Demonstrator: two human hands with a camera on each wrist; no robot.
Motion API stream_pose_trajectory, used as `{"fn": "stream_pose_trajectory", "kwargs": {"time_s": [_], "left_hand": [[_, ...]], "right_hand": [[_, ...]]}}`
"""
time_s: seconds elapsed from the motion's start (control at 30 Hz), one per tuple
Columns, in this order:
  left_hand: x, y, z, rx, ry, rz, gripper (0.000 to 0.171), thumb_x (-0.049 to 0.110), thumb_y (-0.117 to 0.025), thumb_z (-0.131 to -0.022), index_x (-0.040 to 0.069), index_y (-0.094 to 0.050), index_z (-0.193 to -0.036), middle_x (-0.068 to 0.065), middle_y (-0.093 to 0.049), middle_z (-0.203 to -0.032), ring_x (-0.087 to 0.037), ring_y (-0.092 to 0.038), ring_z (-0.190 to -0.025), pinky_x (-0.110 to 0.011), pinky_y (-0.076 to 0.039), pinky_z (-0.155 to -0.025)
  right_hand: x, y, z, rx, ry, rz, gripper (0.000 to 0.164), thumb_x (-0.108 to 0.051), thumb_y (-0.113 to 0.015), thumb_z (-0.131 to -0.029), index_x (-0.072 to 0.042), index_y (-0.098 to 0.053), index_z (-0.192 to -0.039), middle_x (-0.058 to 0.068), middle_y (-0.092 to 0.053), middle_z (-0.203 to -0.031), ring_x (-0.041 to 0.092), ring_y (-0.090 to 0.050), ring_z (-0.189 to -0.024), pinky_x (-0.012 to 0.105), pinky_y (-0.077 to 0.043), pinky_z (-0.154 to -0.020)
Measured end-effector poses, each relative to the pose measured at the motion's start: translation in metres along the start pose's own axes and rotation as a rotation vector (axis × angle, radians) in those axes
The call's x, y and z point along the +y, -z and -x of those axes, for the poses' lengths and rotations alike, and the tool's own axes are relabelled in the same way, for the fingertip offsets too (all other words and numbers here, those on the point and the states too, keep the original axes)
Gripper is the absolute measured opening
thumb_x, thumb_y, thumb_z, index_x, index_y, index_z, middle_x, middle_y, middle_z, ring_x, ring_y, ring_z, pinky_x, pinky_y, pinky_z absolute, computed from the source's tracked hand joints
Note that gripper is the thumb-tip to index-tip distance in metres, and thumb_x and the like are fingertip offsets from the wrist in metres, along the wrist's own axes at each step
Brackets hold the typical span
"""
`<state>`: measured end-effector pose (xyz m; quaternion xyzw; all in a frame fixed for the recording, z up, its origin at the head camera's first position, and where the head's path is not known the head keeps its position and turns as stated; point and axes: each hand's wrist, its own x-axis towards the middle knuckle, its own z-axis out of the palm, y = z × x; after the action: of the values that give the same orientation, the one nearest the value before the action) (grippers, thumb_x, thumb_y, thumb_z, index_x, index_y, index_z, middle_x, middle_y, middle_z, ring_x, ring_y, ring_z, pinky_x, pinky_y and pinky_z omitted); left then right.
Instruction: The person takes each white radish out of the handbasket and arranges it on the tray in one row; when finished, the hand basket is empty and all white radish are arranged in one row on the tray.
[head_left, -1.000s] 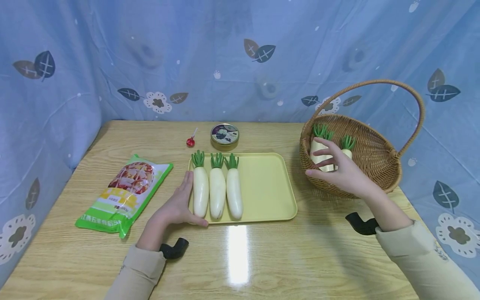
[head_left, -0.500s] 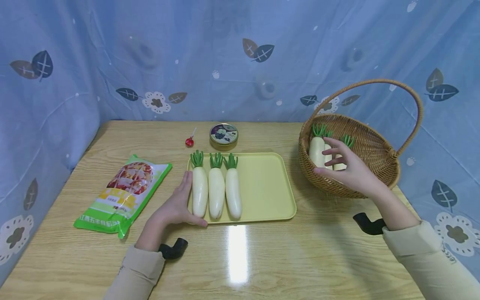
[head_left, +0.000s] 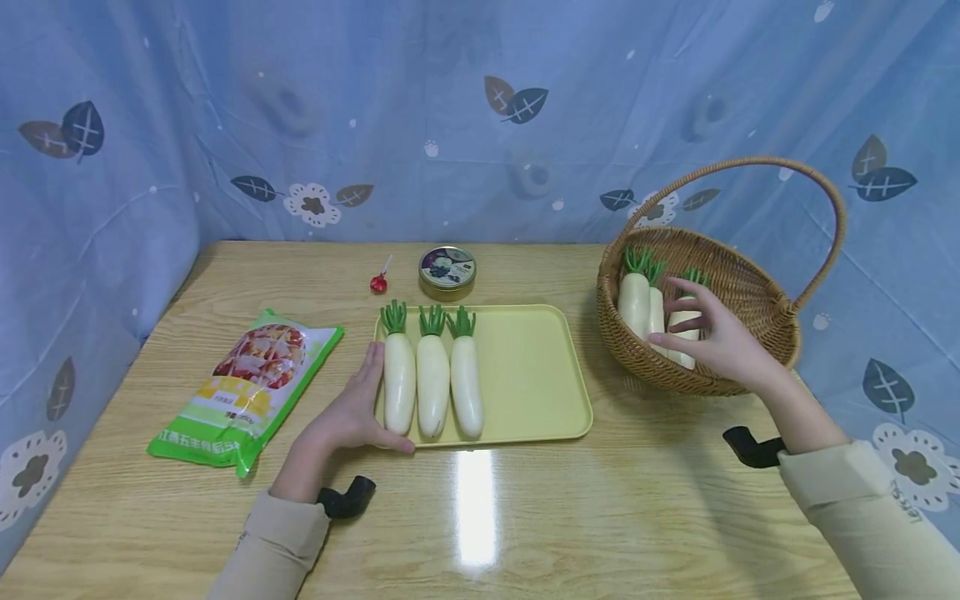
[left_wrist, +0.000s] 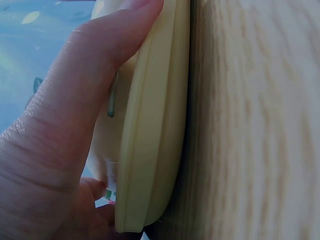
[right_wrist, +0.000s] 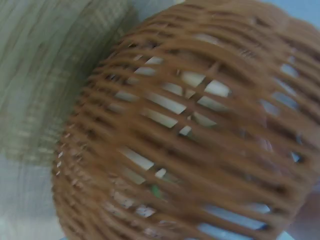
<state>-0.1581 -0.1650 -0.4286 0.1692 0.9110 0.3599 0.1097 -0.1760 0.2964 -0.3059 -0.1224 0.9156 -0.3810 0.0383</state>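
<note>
Three white radishes with green tops lie side by side on the left part of a yellow tray (head_left: 534, 367); the middle one (head_left: 432, 387) lies between the other two. My left hand (head_left: 352, 412) holds the tray's near left corner, fingers along its left side, thumb at the front rim, as the left wrist view also shows. Three more radishes (head_left: 634, 304) stand in a wicker basket (head_left: 750, 308) at the right. Over the basket's near side, my right hand (head_left: 716, 337) has thumb and fingers spread apart in front of the rightmost radish (head_left: 682, 317).
Left of the tray lies a green and white food bag (head_left: 251, 392). A red lollipop (head_left: 379, 283) and a round tin (head_left: 447, 273) sit behind the tray. The basket's tall handle (head_left: 836, 217) arches above it. Blue curtain (head_left: 450, 125) encloses the table's back and sides.
My right hand has drawn slightly rightward over the basket, uncovering more of the left and middle radishes there. My left hand and the tray stay in place.
</note>
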Motion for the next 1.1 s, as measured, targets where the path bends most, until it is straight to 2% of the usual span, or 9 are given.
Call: {"fn": "stream_pose_trajectory", "kwargs": {"time_s": [0.33,0.77,1.1], "left_hand": [[0.0,0.001,0.001,0.005,-0.001,0.004,0.148,0.049,-0.087,-0.047,0.001,0.015,-0.143,-0.022,0.016,-0.148,-0.037,0.007,-0.136,-0.058,-0.006,-0.105],[0.001,0.001,0.001,0.002,0.003,0.018,0.148,0.048,-0.087,-0.047,0.003,0.015,-0.143,-0.021,0.017,-0.149,-0.037,0.007,-0.136,-0.058,-0.005,-0.105],[-0.001,0.001,0.0,0.004,0.0,0.006,0.148,0.049,-0.087,-0.047,0.002,0.015,-0.143,-0.021,0.017,-0.148,-0.038,0.007,-0.135,-0.058,-0.005,-0.105]], "right_hand": [[0.023,0.01,-0.001,0.023,-0.062,0.035,0.089,-0.022,-0.065,-0.086,-0.01,0.0,-0.148,0.034,-0.032,-0.132,0.049,-0.042,-0.11,0.059,-0.041,-0.08],[0.044,0.02,-0.008,-0.035,-0.165,0.07,0.093,-0.032,-0.062,-0.087,-0.009,0.005,-0.147,0.036,-0.025,-0.135,0.05,-0.038,-0.113,0.059,-0.041,-0.082],[0.055,0.023,-0.016,-0.061,-0.211,0.131,0.098,-0.037,-0.062,-0.086,-0.002,0.007,-0.145,0.04,-0.023,-0.133,0.054,-0.04,-0.11,0.06,-0.04,-0.082]]}}
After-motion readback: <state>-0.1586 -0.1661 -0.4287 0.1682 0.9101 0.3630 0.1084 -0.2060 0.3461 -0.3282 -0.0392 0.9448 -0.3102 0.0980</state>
